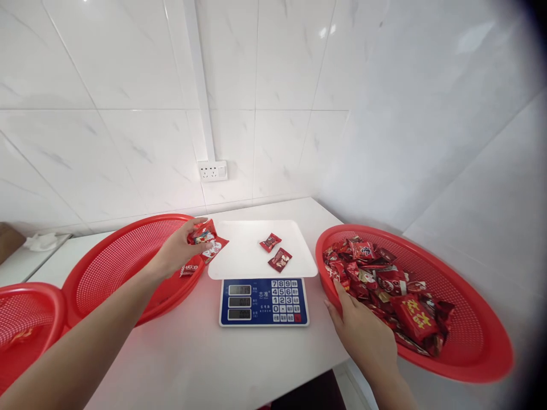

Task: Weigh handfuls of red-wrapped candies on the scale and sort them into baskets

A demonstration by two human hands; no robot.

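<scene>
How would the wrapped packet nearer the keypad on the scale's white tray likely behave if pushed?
The packet lies flat on the smooth-looking white tray, so it would probably slide rather than roll. Small beside the keypad, it is likely light. Its low profile suggests little tipping; its stiffness is hard to judge with the contents hidden.

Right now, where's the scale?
In the head view, the scale stands on the white table, just below the picture's centre, between the red basket near the left hand and the fuller red basket at the right hand.
</scene>
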